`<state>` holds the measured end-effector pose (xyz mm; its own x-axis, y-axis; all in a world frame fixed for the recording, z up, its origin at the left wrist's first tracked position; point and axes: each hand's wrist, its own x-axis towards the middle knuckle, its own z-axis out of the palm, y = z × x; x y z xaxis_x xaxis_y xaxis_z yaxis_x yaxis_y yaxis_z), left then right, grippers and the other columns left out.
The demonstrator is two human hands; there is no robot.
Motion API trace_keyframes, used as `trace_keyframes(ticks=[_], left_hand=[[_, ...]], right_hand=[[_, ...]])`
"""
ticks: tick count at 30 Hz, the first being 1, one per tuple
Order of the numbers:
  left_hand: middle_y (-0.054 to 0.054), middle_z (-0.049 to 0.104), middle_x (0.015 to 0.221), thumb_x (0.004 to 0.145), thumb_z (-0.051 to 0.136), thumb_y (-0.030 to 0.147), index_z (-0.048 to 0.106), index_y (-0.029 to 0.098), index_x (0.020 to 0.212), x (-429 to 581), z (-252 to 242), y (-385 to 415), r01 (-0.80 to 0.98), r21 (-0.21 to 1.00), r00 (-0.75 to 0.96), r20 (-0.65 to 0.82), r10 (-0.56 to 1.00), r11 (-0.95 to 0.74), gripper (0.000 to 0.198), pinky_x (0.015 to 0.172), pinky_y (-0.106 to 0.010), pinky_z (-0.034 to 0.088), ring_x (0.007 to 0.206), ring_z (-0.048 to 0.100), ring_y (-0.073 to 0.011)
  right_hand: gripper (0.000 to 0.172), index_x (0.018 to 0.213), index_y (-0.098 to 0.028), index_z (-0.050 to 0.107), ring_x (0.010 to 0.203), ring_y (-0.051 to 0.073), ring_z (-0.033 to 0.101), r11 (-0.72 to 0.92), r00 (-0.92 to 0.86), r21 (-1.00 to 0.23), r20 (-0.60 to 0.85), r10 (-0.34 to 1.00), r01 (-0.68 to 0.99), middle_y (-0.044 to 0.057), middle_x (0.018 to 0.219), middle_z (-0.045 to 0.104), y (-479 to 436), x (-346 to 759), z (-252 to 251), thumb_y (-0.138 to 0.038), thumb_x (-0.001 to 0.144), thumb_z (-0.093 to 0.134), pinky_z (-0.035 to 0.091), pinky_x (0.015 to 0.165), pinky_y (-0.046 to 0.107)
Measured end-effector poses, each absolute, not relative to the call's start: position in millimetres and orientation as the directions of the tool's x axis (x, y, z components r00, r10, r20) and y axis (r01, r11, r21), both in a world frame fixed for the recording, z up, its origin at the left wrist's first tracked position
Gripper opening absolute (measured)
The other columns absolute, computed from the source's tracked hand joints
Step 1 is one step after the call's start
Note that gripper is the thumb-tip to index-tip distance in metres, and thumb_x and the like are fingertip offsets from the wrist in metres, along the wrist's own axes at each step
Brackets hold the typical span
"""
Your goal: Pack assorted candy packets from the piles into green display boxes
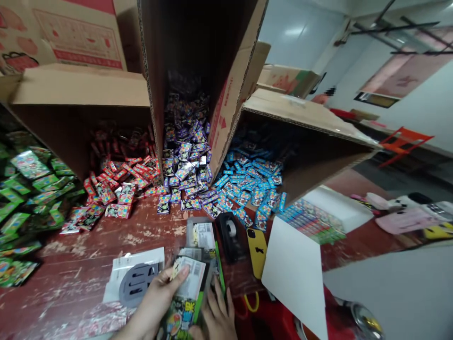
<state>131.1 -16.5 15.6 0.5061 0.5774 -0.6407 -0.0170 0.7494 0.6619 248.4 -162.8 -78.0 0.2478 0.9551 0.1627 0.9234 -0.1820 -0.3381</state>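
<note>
My left hand (pixel 160 298) is closed on a black and green packet (pixel 184 309) with a white label, its thumb pressing on the label. My right hand (pixel 217 314) lies against the packet's right side with its fingers spread; whether it also grips the edge is hard to tell. Just beyond the hands, more labelled packets (pixel 201 236) lie on the red table (pixel 71 257). A black tape dispenser (pixel 231 238) and a yellow phone (pixel 257 252) are to their right. Left of my left hand is a round grey piece (pixel 137 285) on white sheets.
Cardboard boxes lying open hold red packets (pixel 123 177), purple packets (pixel 189 165) and blue packets (pixel 247 182). Green packets (pixel 31 189) are heaped at the left. A white-flapped box (pixel 295 269) with small packets stands right. A person (pixel 322 97) is in the far background.
</note>
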Motion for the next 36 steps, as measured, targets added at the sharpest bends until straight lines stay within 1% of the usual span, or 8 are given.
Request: trace_keyframes(ticks=[3, 6, 11, 15, 22, 27, 31, 36], left_hand=[[-0.011, 0.077, 0.078, 0.060, 0.081, 0.051, 0.074, 0.015, 0.080, 136.1, 27.2, -7.4, -0.063, 0.606, 0.589, -0.619, 0.520, 0.793, 0.042, 0.082, -0.037, 0.055, 0.087, 0.071, -0.0304], [-0.009, 0.077, 0.078, 0.060, 0.083, 0.045, 0.074, 0.014, 0.082, 136.8, 31.0, -2.6, -0.097, 0.584, 0.554, -0.641, 0.531, 0.806, 0.039, 0.082, -0.033, 0.055, 0.085, 0.072, -0.0275], [-0.010, 0.077, 0.094, 0.067, 0.080, 0.040, 0.073, 0.015, 0.094, 132.7, 9.8, -7.8, -0.137, 0.477, 0.546, -0.695, 0.468, 0.868, 0.038, 0.089, -0.033, 0.053, 0.095, 0.070, -0.0271], [-0.009, 0.076, 0.100, 0.071, 0.077, 0.040, 0.071, 0.017, 0.103, 143.6, 2.3, -12.8, -0.188, 0.449, 0.558, -0.683, 0.471, 0.874, 0.040, 0.093, -0.035, 0.051, 0.098, 0.070, -0.0272], [-0.008, 0.078, 0.085, 0.061, 0.082, 0.045, 0.072, 0.017, 0.093, 128.0, 33.8, 3.2, -0.135, 0.634, 0.432, -0.654, 0.621, 0.762, 0.043, 0.078, -0.038, 0.056, 0.084, 0.072, -0.0310], [-0.006, 0.077, 0.082, 0.067, 0.075, 0.052, 0.070, 0.018, 0.096, 117.0, 39.4, 13.3, -0.168, 0.710, 0.459, -0.558, 0.691, 0.684, 0.045, 0.071, -0.035, 0.055, 0.079, 0.072, -0.0278], [-0.004, 0.076, 0.083, 0.067, 0.069, 0.061, 0.068, 0.020, 0.087, 117.3, 48.8, 11.6, -0.080, 0.883, 0.244, -0.433, 0.868, 0.463, 0.045, 0.076, -0.031, 0.052, 0.089, 0.068, -0.0276], [-0.006, 0.073, 0.103, 0.069, 0.069, 0.051, 0.067, 0.024, 0.086, 93.5, 30.3, 5.9, -0.015, 0.925, -0.027, -0.381, 0.924, 0.380, 0.032, 0.099, -0.034, 0.045, 0.126, 0.048, -0.0312]], right_hand=[[0.050, 0.137, -0.032, 0.046, 0.138, 0.033, 0.032, -0.245, 0.277, -0.317, 0.059, 0.959, 0.916, 0.006, 0.148, 0.040, -140.6, 268.2, -60.4, -0.046, 0.089, 0.048, 0.031, 0.106, 0.058], [0.045, 0.138, -0.025, 0.045, 0.138, 0.031, 0.032, -0.333, 0.374, -0.373, 0.040, 0.927, 0.866, 0.010, 0.150, 0.036, -126.5, 281.6, -46.1, -0.036, 0.096, 0.035, 0.030, 0.105, 0.061], [0.039, 0.126, -0.020, 0.057, 0.120, 0.029, 0.054, -0.391, 0.645, -0.638, 0.223, 0.731, 0.664, 0.015, 0.129, 0.058, -136.9, 269.0, -67.3, -0.034, 0.096, 0.036, 0.046, 0.096, 0.046], [0.036, 0.116, -0.022, 0.064, 0.107, 0.027, 0.062, -0.292, 0.753, -0.802, 0.272, 0.600, 0.522, 0.012, 0.115, 0.065, -140.5, 253.9, -98.0, -0.040, 0.092, 0.044, 0.053, 0.087, 0.038], [0.036, 0.104, -0.019, 0.068, 0.096, 0.029, 0.066, -0.257, 0.851, -0.912, 0.158, 0.501, 0.320, 0.012, 0.104, 0.071, -136.0, 308.3, -33.5, -0.047, 0.084, 0.058, 0.053, 0.087, 0.040], [0.049, 0.118, -0.018, 0.063, 0.092, 0.026, 0.069, -0.093, 0.645, -0.969, 0.079, 0.760, 0.227, 0.012, 0.104, 0.072, -100.0, 289.1, 35.9, -0.051, 0.081, 0.061, 0.058, 0.080, 0.035], [0.056, 0.134, -0.020, 0.051, 0.113, 0.029, 0.061, -0.096, 0.548, -0.949, 0.089, 0.831, 0.299, 0.012, 0.128, 0.061, -74.6, 216.6, 19.9, -0.043, 0.085, 0.059, 0.054, 0.092, 0.038], [0.048, 0.128, -0.014, 0.058, 0.115, 0.029, 0.060, -0.103, 0.586, -0.927, 0.140, 0.798, 0.362, 0.014, 0.124, 0.063, -63.5, 179.0, -14.1, -0.041, 0.095, 0.038, 0.051, 0.095, 0.035]])
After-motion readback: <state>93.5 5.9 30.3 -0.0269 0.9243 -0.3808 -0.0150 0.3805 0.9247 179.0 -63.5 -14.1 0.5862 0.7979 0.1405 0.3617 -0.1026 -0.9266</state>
